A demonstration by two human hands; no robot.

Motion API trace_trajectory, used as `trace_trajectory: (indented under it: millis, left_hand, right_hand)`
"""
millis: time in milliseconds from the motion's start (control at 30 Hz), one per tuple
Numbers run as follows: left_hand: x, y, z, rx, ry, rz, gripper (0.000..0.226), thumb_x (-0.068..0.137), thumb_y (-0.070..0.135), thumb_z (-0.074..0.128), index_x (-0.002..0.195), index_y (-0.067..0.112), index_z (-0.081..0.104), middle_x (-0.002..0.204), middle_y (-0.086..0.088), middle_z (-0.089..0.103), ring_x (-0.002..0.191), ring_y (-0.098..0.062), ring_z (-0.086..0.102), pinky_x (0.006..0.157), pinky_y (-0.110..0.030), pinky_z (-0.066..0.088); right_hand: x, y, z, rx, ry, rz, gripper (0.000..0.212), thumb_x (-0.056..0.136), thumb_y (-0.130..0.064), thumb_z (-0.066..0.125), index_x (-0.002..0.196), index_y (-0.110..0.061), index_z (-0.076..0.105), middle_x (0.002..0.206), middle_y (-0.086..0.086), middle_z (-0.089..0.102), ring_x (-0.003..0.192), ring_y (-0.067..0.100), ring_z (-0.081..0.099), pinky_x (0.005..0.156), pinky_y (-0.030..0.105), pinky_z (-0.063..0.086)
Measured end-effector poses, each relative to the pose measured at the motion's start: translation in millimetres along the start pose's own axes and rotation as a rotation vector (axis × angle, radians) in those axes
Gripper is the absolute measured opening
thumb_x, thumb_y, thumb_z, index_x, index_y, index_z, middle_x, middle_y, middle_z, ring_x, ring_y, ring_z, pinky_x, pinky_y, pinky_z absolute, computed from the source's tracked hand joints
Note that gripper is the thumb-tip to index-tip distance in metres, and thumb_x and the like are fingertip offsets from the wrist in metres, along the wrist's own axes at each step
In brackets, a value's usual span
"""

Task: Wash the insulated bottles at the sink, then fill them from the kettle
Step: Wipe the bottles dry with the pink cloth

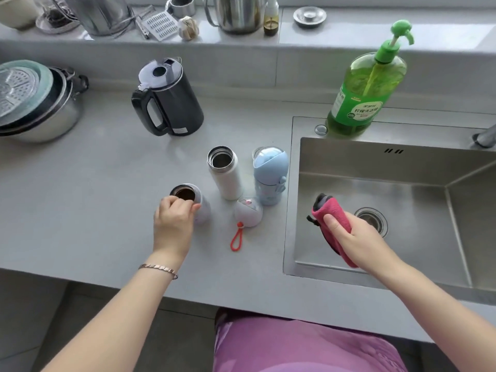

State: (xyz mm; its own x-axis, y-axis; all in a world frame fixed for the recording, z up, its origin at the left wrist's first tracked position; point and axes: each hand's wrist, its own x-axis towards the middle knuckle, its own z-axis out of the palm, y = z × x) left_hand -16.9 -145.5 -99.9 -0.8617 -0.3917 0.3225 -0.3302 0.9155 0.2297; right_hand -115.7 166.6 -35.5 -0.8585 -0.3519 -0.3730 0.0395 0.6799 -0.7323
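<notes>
My left hand [173, 224] grips the rim of an open pale lilac bottle [201, 208] standing on the grey counter [94, 210]. To its right an open white bottle [226, 174] stands upright. A light blue bottle [269, 175] with its domed lid on stands beside the sink. A white domed lid with a red loop [247, 214] lies in front of them. My right hand [349, 237] holds a folded pink cloth [331, 212] over the steel sink [402, 189]. The black kettle [167, 99] stands behind the bottles.
A green dish soap pump bottle [367, 87] stands at the sink's back edge; the tap base [484, 136] is far right. Stacked pots with a steamer plate [35, 103] sit at the left. The back ledge [375, 25] holds metal cups, a grater, garlic and a small spray bottle.
</notes>
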Motion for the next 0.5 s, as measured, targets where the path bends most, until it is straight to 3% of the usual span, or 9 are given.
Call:
trace_trajectory:
  millis: [133,233,267,333,400,500]
  left_hand:
    - [-2,-10,13,0.033,0.026,0.065,0.037,0.088,0.027,0.042,0.062,0.006,0.057,0.06,-0.006,0.059,0.084,-0.021,0.04,0.065,-0.04,0.048]
    - [1,-9,7,0.089,0.134,0.05,0.028,0.088,0.027,0.045,0.09,0.004,0.062,0.087,-0.011,0.062,0.091,-0.028,0.05,0.085,-0.05,0.043]
    - [1,-2,3,0.094,0.194,0.052,0.027,0.088,0.027,0.048,0.101,0.006,0.059,0.098,-0.011,0.058,0.095,-0.03,0.049,0.093,-0.05,0.036]
    - [0,24,1,-0.011,0.24,0.133,0.029,0.085,0.025,0.052,0.11,0.009,0.053,0.108,-0.012,0.052,0.099,-0.031,0.046,0.093,-0.042,0.032]
    - [-3,56,10,-0.166,0.026,0.176,0.037,0.081,0.026,0.055,0.114,0.01,0.053,0.109,-0.012,0.058,0.098,-0.03,0.051,0.087,-0.034,0.035]
    - [0,89,40,-0.19,-0.546,-0.132,0.065,0.076,0.035,0.07,0.129,0.011,0.043,0.127,-0.006,0.05,0.113,-0.027,0.047,0.091,-0.03,0.036]
  right_hand:
    - [3,-3,0,0.024,0.012,0.022,0.024,0.095,-0.036,0.044,0.072,-0.035,0.05,0.067,-0.009,0.055,0.065,0.009,0.051,0.064,0.021,0.038]
    - [5,-4,1,0.045,0.025,0.049,0.027,0.095,-0.035,0.044,0.069,-0.03,0.05,0.062,-0.005,0.052,0.061,0.015,0.049,0.06,0.026,0.037]
    - [6,-4,1,0.057,0.035,0.054,0.028,0.095,-0.034,0.045,0.067,-0.03,0.048,0.06,-0.008,0.05,0.059,0.012,0.047,0.058,0.025,0.036]
    - [6,-1,1,0.079,0.05,0.068,0.029,0.095,-0.032,0.046,0.066,-0.031,0.047,0.059,-0.01,0.049,0.058,0.007,0.045,0.056,0.023,0.035]
    - [5,3,1,0.093,0.057,0.09,0.028,0.095,-0.033,0.046,0.067,-0.028,0.048,0.06,-0.009,0.049,0.057,0.008,0.044,0.056,0.021,0.035]
    - [3,8,-2,0.059,0.06,0.106,0.025,0.094,-0.037,0.045,0.075,-0.023,0.054,0.063,-0.003,0.051,0.059,0.012,0.047,0.054,0.016,0.034]
